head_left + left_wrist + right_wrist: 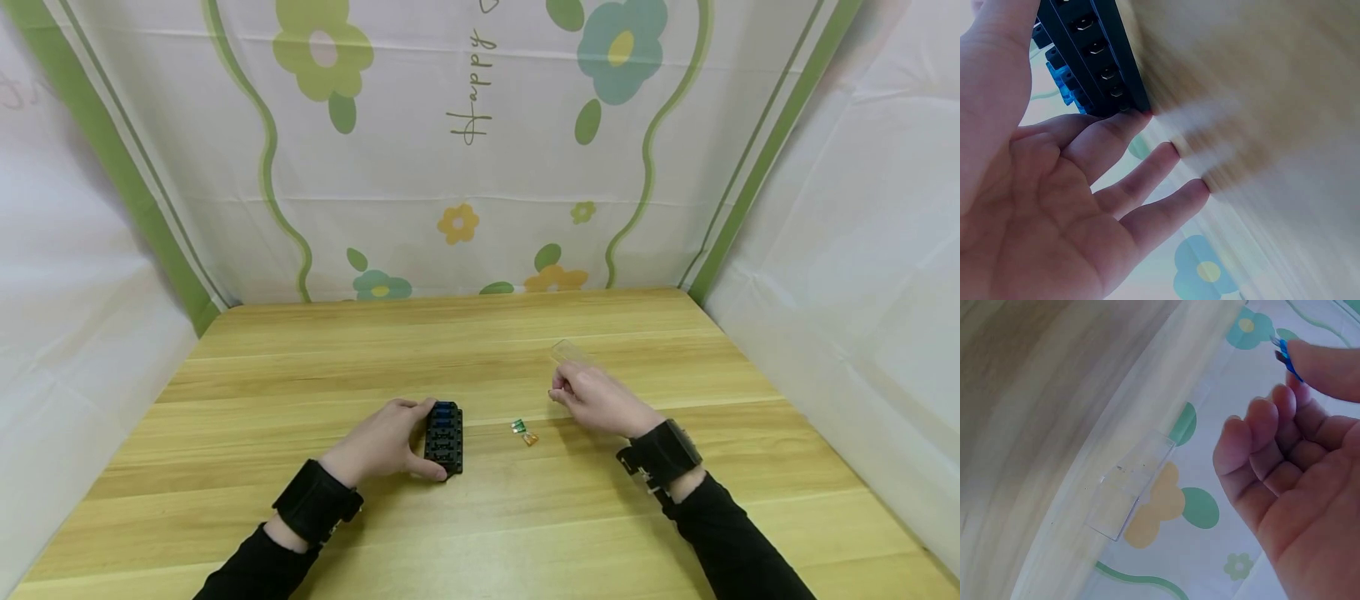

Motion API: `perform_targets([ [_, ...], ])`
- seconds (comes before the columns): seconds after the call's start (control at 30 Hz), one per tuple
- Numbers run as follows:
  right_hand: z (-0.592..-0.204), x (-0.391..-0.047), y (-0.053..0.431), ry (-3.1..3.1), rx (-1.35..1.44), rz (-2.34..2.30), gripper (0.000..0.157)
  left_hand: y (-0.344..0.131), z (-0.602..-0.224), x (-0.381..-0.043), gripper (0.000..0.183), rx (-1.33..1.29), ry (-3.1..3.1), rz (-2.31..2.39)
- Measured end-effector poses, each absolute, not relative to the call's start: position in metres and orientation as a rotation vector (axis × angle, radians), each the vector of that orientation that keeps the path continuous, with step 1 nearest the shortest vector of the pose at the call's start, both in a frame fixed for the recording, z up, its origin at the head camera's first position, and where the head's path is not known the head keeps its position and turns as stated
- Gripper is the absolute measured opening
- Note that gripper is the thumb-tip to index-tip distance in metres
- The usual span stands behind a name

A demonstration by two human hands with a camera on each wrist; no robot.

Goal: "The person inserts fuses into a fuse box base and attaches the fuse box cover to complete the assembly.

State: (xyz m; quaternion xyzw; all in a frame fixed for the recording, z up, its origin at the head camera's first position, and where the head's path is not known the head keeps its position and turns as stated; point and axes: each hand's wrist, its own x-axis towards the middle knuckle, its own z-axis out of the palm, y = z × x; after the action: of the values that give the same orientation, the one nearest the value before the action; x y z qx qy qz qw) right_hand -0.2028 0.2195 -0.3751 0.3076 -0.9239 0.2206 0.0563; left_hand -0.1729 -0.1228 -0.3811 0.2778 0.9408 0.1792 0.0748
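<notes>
A black fuse box (444,450) lies on the table left of centre, with blue blade fuses (444,411) seated at its far end and vacant slots nearer. My left hand (378,442) holds it by its ends, thumb at the near end and index finger at the far one. In the left wrist view the other fingers rest on the table. Between thumb and forefinger my right hand (600,400) pinches a blue blade fuse (1287,359), its metal prongs showing in the right wrist view. The right hand is above the table, apart from the fuse box.
A green blade fuse (519,426) and an orange blade fuse (531,438) lie on the table between the hands. Beyond the right hand is a clear plastic cover (1132,484). A flower-printed cloth (510,167) hangs behind the wooden table (480,542).
</notes>
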Motion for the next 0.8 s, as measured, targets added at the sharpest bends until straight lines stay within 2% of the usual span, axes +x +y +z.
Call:
perform_targets([
  [0.23, -0.3747, -0.2024, 0.2183, -2.803, 0.924, 0.695, 0.010, -0.1242, -0.3815, -0.1721, 0.110, 0.841, 2.824, 0.533],
  [0.8, -0.3744, -0.2022, 0.2147, -2.734, 0.925, 0.689, 0.005, -0.1238, -0.3811, -0.1722, 0.110, 0.840, 2.829, 0.536],
])
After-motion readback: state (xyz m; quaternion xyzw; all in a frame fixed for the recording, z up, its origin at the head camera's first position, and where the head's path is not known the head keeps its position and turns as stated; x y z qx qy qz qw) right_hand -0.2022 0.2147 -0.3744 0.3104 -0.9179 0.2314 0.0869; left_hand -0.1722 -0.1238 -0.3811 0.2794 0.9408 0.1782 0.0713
